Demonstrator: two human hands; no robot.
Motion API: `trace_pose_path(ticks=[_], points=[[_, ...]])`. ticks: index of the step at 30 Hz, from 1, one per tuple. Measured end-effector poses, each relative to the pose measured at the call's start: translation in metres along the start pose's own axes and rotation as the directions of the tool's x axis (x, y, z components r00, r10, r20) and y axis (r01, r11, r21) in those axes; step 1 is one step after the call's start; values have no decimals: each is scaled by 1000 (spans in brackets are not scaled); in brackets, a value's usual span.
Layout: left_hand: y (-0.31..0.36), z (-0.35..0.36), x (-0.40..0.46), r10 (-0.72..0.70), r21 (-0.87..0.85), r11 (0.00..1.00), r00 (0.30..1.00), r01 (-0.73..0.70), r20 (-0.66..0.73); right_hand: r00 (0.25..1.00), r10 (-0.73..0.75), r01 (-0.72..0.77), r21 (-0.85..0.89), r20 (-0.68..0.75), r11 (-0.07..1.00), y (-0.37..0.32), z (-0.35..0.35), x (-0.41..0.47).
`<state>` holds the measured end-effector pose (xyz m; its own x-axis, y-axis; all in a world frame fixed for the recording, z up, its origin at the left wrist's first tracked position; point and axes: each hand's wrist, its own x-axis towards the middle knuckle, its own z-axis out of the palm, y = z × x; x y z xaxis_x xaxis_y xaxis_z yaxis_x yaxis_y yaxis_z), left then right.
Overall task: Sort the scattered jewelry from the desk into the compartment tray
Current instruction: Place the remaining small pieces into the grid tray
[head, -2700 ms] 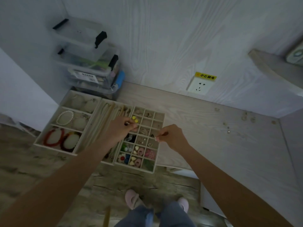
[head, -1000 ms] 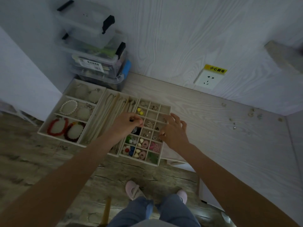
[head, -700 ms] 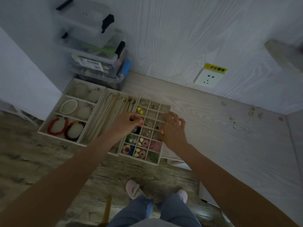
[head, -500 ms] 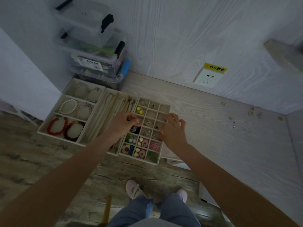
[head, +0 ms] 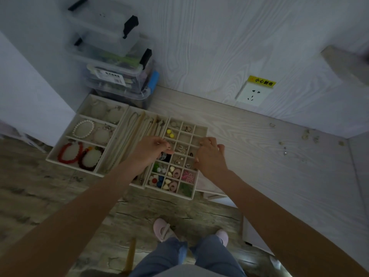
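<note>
The cream compartment tray (head: 201, 129) lies at the desk's left front, its small cells holding earrings, yellow beads and coloured charms. My left hand (head: 151, 150) hovers over its left column, thumb and forefinger pinched on a small shiny jewelry piece (head: 169, 148). My right hand (head: 209, 156) rests at the tray's right rim with its fingers loosely apart and nothing visible in them. Several scattered jewelry pieces (head: 309, 134) lie far right on the desk near the wall, well away from both hands.
A bracelet tray (head: 69, 134) and a necklace tray (head: 127, 124) adjoin the compartment tray on its left. Stacked clear plastic boxes (head: 111, 62) stand behind them. A wall socket (head: 252, 94) sits above the desk. The trays overhang the desk's front edge above the floor.
My right hand went from a pinch over the tray to spread fingers at its right rim. My left hand stayed pinched, shifting slightly over the left column.
</note>
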<state>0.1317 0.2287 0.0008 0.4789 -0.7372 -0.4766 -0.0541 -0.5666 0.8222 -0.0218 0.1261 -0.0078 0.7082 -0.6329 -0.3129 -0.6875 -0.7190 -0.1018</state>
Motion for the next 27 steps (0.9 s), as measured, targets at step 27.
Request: trace_pose_path(ticks=[27], points=[[9,-1,-8,-84,-193,977,995,92,51,999,9,-11,-46,-47,999,-10,-5,-6]])
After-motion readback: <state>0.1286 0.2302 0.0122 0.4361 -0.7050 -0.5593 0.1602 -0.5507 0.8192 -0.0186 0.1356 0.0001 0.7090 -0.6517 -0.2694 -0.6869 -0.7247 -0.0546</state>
